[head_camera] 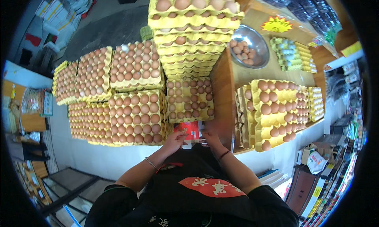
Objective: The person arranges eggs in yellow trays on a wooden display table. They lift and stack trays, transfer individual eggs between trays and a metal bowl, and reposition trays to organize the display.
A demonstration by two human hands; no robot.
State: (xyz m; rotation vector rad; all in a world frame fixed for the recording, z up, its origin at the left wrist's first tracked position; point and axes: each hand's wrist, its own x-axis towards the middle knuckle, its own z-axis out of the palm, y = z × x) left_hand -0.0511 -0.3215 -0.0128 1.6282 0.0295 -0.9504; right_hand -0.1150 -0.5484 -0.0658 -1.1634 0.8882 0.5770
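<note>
Near the picture's middle, my left hand (177, 140) has its fingers pinched together beside a red printed sheet (193, 129). Whether something small is between them cannot be told. My right hand (210, 138) is on the other side of the sheet, partly blurred, its fingers curled; its hold is unclear. Just beyond both hands lies a yellow egg tray (191, 118) with brown eggs and some unfilled cups. To its left stands a stack of full egg trays (136, 117).
A tall stack of egg trays (192, 46) rises beyond the hands. A wooden panel (223, 99) stands to their right. Past it are a steel bowl (263, 49) of eggs and a partly filled yellow egg tray (279, 101). More stacked eggs (93, 73) stand left.
</note>
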